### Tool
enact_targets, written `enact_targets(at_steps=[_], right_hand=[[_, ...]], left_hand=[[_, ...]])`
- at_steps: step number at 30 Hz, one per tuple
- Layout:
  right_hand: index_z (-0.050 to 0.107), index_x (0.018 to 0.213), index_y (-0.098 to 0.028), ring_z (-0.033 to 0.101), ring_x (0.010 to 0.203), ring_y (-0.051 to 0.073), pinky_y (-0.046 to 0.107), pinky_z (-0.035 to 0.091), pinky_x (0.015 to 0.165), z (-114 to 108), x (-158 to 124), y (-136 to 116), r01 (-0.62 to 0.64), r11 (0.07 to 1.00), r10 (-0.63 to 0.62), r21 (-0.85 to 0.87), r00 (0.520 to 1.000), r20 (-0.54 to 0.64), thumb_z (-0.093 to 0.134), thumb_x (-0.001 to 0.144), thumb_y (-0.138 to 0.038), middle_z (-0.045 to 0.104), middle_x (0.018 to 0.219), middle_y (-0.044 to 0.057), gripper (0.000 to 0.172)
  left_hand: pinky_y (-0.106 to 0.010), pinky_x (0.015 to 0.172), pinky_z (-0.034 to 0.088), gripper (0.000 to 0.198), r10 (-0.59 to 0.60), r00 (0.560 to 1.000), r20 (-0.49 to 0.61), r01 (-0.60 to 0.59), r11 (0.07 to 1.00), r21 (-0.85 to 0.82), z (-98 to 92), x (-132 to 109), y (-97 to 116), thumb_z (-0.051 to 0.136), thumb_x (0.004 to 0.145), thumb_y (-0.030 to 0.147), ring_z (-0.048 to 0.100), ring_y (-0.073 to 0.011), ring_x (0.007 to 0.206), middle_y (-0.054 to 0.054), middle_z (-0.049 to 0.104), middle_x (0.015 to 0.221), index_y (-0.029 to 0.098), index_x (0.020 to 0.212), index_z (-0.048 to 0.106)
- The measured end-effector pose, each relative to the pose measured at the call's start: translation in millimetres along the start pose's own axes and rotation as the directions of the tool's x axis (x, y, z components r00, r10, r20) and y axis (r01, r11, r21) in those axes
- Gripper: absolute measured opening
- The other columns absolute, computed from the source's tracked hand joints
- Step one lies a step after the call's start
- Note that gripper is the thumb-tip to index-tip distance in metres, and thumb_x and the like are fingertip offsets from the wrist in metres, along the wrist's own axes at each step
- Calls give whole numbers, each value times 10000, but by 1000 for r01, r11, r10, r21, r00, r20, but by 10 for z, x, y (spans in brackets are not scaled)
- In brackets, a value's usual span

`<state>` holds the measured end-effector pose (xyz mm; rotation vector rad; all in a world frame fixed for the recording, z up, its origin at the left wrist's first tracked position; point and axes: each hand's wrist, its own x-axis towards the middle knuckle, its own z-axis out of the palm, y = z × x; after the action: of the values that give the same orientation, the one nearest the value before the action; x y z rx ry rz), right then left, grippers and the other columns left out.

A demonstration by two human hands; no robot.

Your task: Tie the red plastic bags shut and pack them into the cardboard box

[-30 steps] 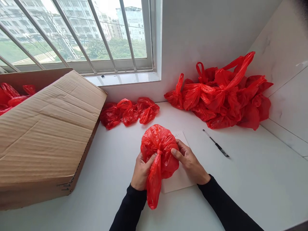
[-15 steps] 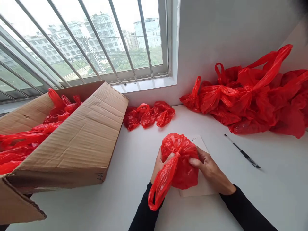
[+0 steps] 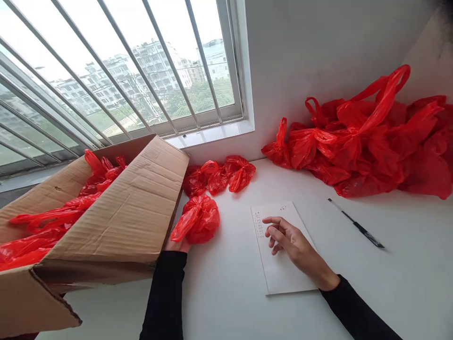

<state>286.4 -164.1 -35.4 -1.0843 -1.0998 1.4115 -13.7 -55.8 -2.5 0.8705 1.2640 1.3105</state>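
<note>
One head-worn camera looks forward and down, close over the white counter [image 3: 226,293].

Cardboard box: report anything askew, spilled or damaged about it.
The cardboard box sits tilted, with loose red bags sticking out of its open top; its near flap corner looks frayed.

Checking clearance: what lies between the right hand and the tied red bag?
Head view: only bare tabletop and the paper sheet's left edge, between right hand and tied red bag.
</note>
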Motion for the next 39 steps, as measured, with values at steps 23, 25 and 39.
enact_targets(at_steps=[23,25,39], right_hand=[[631,1185,-261,575,763,160,325,534,737,25,-20,-13,-4,993,2,-119,1000,-17,556,975,-568,581,859,-9,380],[636,1167,-257,571,756,159,316,532,715,30,-10,-27,1,992,-4,-124,1000,-22,551,978,-560,584,854,-9,368],[698,1023,-224,544,658,137,268,454,626,-16,120,-130,106,989,-125,-106,973,-196,533,997,-435,585,729,-19,269]], left_hand=[[-511,1189,338,536,681,694,234,-361,48,931,-162,-202,-397,548,840,163,460,-357,1390,-192,517,1488,115,1373,585],[-541,1123,398,506,670,694,265,-356,0,934,-128,-242,-419,535,792,102,541,-372,1296,-162,609,1394,159,1276,671],[-487,1040,456,381,614,736,285,-601,400,692,1652,-117,-95,539,784,135,626,-297,1148,-109,690,1206,209,1131,677]])
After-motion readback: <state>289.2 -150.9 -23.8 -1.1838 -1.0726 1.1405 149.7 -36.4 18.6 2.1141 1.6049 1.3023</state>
